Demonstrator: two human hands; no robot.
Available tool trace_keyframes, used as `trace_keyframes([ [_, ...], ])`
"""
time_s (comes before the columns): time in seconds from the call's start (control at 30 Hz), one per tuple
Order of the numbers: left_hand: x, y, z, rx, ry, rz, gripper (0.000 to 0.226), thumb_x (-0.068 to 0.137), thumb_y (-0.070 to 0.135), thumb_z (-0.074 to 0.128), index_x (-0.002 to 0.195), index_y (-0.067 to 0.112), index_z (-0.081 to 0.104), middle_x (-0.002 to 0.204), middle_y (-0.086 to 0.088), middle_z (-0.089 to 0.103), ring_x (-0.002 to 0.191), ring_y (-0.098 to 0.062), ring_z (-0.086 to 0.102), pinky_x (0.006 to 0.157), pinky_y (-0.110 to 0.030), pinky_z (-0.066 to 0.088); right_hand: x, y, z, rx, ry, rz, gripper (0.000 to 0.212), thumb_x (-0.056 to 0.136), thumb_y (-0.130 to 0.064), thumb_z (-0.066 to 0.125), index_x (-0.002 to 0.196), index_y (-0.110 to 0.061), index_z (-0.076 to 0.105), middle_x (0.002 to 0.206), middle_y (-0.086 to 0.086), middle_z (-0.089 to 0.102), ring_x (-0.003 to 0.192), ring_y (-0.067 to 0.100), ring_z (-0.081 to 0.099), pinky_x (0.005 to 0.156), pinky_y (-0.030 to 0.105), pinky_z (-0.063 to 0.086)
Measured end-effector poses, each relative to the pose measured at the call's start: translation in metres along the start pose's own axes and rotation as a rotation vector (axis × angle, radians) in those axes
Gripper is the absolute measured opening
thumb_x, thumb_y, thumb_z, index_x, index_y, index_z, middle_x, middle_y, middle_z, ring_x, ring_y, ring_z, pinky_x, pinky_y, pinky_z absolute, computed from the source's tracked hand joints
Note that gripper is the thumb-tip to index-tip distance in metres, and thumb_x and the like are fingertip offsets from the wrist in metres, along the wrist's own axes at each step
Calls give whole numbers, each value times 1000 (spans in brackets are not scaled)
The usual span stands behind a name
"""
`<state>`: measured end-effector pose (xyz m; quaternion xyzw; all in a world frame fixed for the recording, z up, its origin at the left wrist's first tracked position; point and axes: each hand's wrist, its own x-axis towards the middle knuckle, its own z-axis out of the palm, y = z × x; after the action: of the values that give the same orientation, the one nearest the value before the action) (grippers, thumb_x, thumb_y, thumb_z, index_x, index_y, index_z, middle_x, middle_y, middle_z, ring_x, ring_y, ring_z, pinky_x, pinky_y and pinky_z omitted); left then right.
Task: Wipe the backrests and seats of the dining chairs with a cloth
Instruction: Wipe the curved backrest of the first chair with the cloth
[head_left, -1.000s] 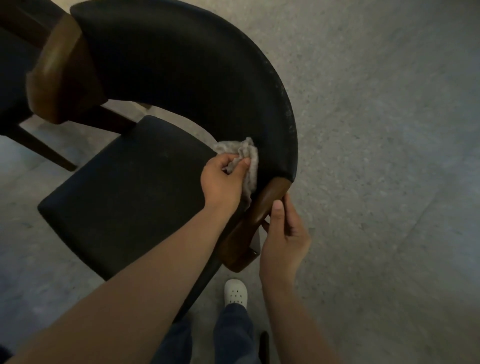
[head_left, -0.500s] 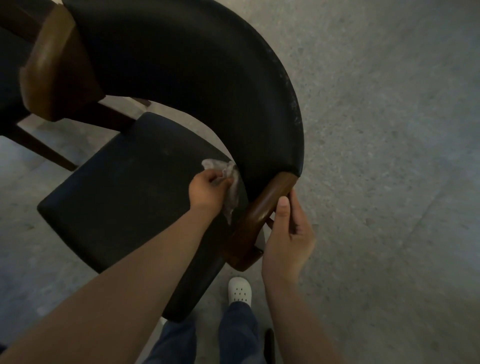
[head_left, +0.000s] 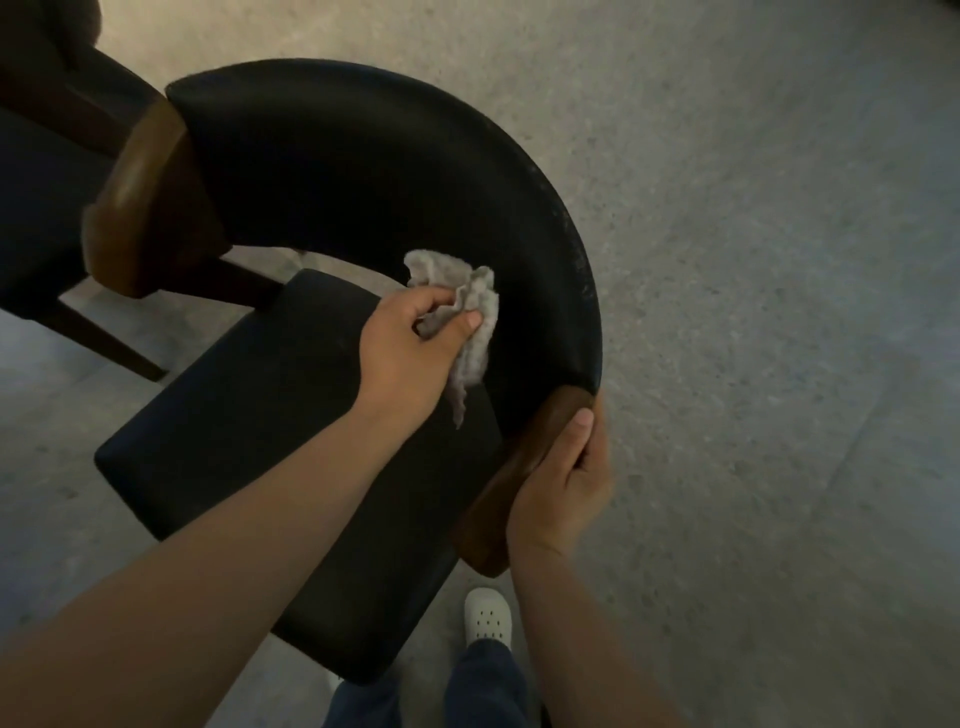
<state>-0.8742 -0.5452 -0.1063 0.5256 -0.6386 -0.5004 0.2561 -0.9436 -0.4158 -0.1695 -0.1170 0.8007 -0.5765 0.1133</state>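
A dining chair with a curved black backrest (head_left: 363, 156) and a black seat (head_left: 270, 441) stands below me. My left hand (head_left: 410, 353) grips a crumpled grey cloth (head_left: 467, 317) and holds it against the inner face of the backrest near its right end. My right hand (head_left: 566, 478) grips the brown wooden armrest end (head_left: 519, 467) on the right, thumb laid along the top of the wood. The other wooden armrest end (head_left: 140, 202) is at the left.
A second dark chair (head_left: 36, 171) with wooden legs stands at the far left, close to the first. Grey speckled floor (head_left: 753, 312) spreads to the right. My white shoe (head_left: 487, 616) and trouser legs show beneath the seat's near corner.
My left hand dipped toward the seat with the cloth, then came back up along the inner backrest. My right hand closed more firmly round the armrest end. The view shifted, showing more of the chair.
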Motion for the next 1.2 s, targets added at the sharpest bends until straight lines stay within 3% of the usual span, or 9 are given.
trace_keyframes([
  [0.1, 5, 2, 2, 30, -7, 77, 24, 88, 30, 66, 109, 19, 66, 109, 1, 64, 100, -9, 61, 90, -33, 53, 1, 4, 2, -11, 7, -21, 74, 94, -60, 26, 108, 3, 61, 76, -8, 54, 65, 4, 50, 62, 18, 42],
  [0.17, 5, 7, 8, 50, -16, 148, 21, 87, 34, 68, 104, 23, 65, 107, 4, 61, 95, -3, 59, 84, -19, 50, 1, 4, 2, -17, 5, -20, 72, 95, -58, 26, 107, 3, 62, 76, -6, 56, 67, 4, 51, 62, 18, 44],
  [0.23, 5, 15, 16, 60, -37, 217, 16, 85, 36, 70, 98, 32, 62, 104, 10, 57, 92, 3, 56, 79, -8, 44, 0, 4, 1, -21, -2, -2, 71, 95, -58, 26, 109, 2, 62, 85, 7, 63, 73, 10, 55, 68, 26, 48],
  [0.43, 13, 29, 49, 73, -137, 347, 22, 80, 37, 76, 99, 32, 66, 103, 18, 46, 99, 6, 47, 83, -5, 38, 0, 0, 2, -62, -3, 17, 69, 94, -57, 24, 115, -2, 62, 100, 18, 65, 90, 31, 61, 79, 41, 51],
  [0.6, 12, 19, 63, 63, -102, 368, 21, 82, 39, 73, 98, 29, 65, 107, 12, 47, 99, 4, 47, 83, -6, 41, 1, 2, 1, -65, 12, 7, 68, 94, -58, 24, 116, -6, 63, 96, 11, 67, 85, 22, 62, 74, 34, 51],
  [0.73, 6, 3, 59, -2, 42, 152, 13, 88, 39, 66, 90, 33, 55, 107, 12, 50, 94, 14, 49, 74, 2, 38, 1, 3, 3, -41, 22, -36, 67, 96, -57, 26, 113, -4, 64, 72, -15, 58, 64, 6, 54, 59, 14, 40],
  [0.83, -1, -11, 51, 2, 89, 35, 11, 90, 36, 64, 91, 30, 55, 110, 7, 53, 89, 9, 51, 71, -1, 40, 1, 4, 3, -52, 33, -50, 65, 97, -54, 26, 114, -5, 65, 71, -20, 55, 63, 5, 52, 56, 11, 36],
  [1.03, 10, 30, 50, -110, 14, 278, 13, 87, 42, 67, 92, 36, 56, 106, 16, 47, 96, 13, 48, 78, -1, 39, 0, 8, 3, -44, 25, -25, 66, 96, -55, 26, 105, -3, 64, 68, -18, 54, 61, 4, 51, 56, 11, 38],
  [1.2, 24, 37, 67, 207, -58, 402, 31, 79, 42, 75, 102, 23, 65, 110, 2, 45, 100, -10, 47, 87, -25, 48, 1, 9, 2, -67, 11, -17, 67, 96, -56, 25, 110, -3, 63, 87, 10, 65, 73, 17, 59, 64, 20, 46],
])
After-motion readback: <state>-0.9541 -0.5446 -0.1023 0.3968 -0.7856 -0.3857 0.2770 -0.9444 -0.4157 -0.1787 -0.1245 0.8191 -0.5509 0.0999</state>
